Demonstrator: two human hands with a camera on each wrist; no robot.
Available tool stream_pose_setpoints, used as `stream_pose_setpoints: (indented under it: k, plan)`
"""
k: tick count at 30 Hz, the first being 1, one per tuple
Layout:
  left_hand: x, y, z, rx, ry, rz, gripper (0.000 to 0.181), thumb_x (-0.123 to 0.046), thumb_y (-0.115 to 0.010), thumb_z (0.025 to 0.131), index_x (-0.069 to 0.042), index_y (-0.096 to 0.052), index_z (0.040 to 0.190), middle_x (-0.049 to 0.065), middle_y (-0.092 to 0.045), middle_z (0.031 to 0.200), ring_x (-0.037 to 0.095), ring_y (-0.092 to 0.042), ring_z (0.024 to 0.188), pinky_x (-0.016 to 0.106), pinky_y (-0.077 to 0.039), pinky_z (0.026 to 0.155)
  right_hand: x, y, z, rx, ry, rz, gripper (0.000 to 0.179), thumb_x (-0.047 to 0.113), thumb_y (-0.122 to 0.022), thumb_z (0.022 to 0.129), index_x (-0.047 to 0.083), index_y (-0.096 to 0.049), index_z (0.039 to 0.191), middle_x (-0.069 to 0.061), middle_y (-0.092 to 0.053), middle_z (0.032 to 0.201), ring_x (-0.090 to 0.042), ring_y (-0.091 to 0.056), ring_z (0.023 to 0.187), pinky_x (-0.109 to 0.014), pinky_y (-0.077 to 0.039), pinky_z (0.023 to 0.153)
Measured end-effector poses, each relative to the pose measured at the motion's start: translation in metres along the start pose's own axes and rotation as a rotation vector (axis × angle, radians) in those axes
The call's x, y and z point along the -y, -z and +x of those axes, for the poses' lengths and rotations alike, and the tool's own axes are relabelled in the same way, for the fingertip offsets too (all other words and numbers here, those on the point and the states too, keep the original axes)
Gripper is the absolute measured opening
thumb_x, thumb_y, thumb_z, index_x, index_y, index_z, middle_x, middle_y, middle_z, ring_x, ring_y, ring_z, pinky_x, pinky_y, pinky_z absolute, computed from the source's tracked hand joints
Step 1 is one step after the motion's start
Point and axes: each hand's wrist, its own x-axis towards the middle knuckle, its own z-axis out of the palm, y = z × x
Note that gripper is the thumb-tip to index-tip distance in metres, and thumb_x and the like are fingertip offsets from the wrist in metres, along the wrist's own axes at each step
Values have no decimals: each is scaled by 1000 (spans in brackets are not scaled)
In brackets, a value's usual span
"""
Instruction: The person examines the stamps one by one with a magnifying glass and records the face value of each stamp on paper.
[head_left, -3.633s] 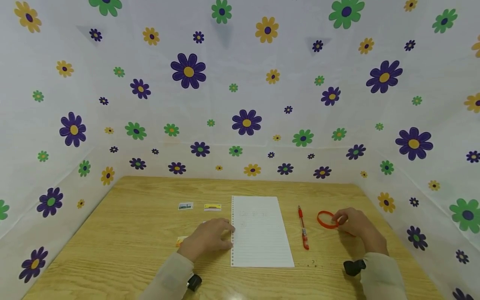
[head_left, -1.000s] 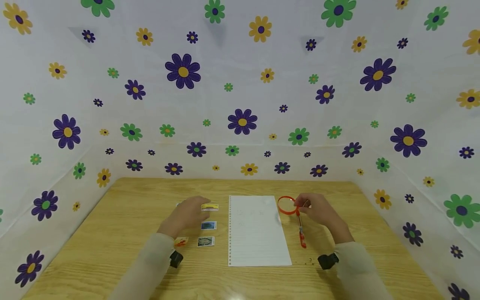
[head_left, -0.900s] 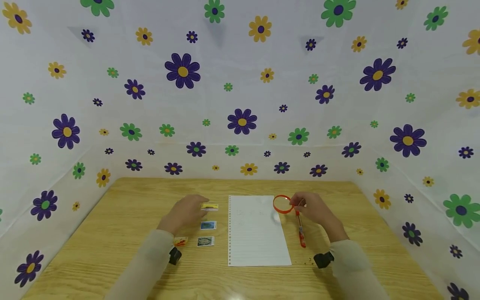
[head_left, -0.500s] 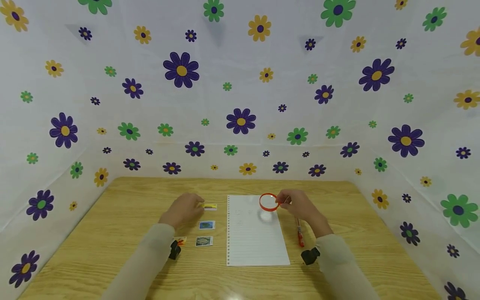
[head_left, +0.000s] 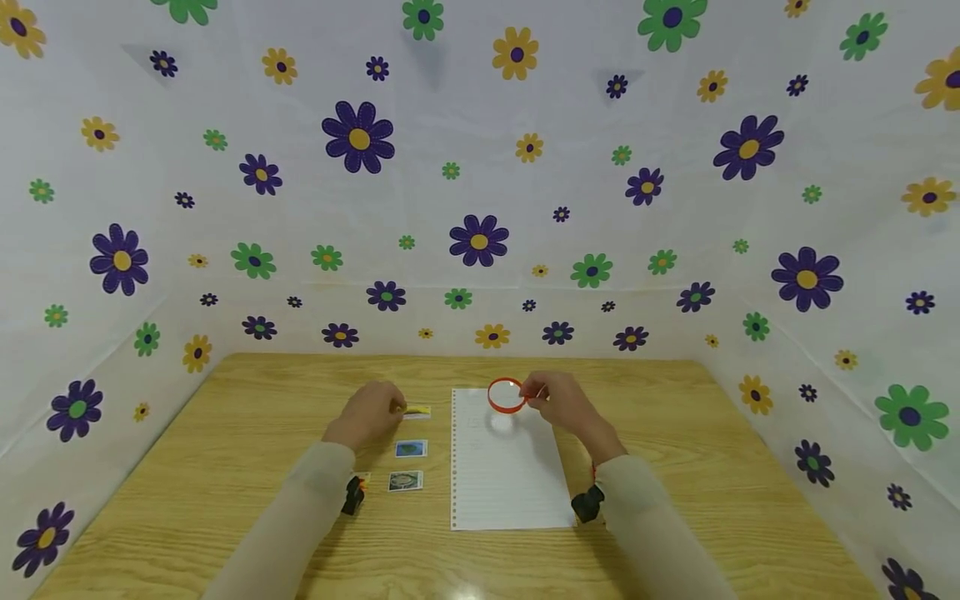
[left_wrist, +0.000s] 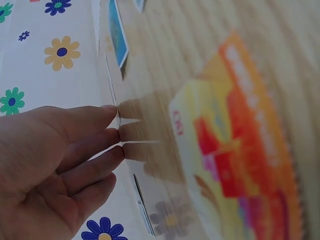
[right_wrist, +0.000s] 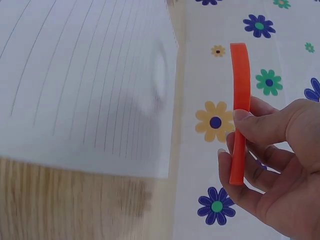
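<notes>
My right hand (head_left: 558,402) pinches a red-rimmed magnifying glass (head_left: 491,407) by its grip, thumb on one side and fingers on the other. Its lens hangs over the far part of a lined sheet of paper (head_left: 506,487), casting a ring-shaped shadow there. The right wrist view shows the glass's red grip (right_wrist: 241,100) edge-on. My left hand (head_left: 366,414) reaches down to the table with fingers loosely bent, fingertips right by a yellow postage stamp (head_left: 417,411). Nearer lie a blue stamp (head_left: 411,448) and a grey-green stamp (head_left: 406,481). An orange stamp (left_wrist: 240,160) sits beneath my left wrist.
Wooden table (head_left: 247,467) extends around the paper and stamps. White flower-print cloth (head_left: 420,192) walls it off at the back and both sides. A red pen lies mostly hidden behind my right wrist.
The right hand has taken the magnifying glass from right of the pen, leftward over the paper. My left hand has left the paper's edge for the stamps at the back left.
</notes>
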Motion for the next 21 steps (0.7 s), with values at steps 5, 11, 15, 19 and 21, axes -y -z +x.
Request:
stream_pose_setpoints:
  k: [5,11,15,19,21]
  plan:
    - [2,-2,4,3,44,-14,19,-10,-74,94,-6,-78,112,11,-74,118,29,-68,110,49,-56,101,7,-10,7,1,18,26,11,-8,-73,88,2,-75,94,-14,-74,91,-16,-62,78,-26,-56,71]
    - [5,-1,6,16,42,-6,19,-9,-75,93,-6,-77,112,11,-76,115,28,-70,107,48,-58,98,15,-24,15,-3,11,47,14,-8,-73,88,4,-75,93,-14,-74,91,-15,-61,78,-24,-55,71]
    - [4,-1,6,22,49,-17,20,-9,-75,93,-7,-77,112,11,-75,117,28,-69,108,49,-57,100,18,-33,20,-22,7,41,14,-8,-74,88,5,-75,92,-14,-74,90,-15,-61,77,-25,-55,70]
    - [3,-1,5,20,75,-25,20,-11,-76,93,-8,-79,113,10,-74,120,29,-66,113,50,-54,105,21,-42,24,-26,10,18,14,-6,-74,88,7,-75,92,-11,-73,89,-14,-59,77,-23,-53,70]
    - [3,-1,5,15,83,-23,20,-12,-76,93,-9,-79,112,10,-74,120,29,-66,113,50,-54,105,25,-44,25,-21,8,18,13,-5,-75,89,8,-75,92,-11,-73,89,-14,-58,78,-24,-53,70]
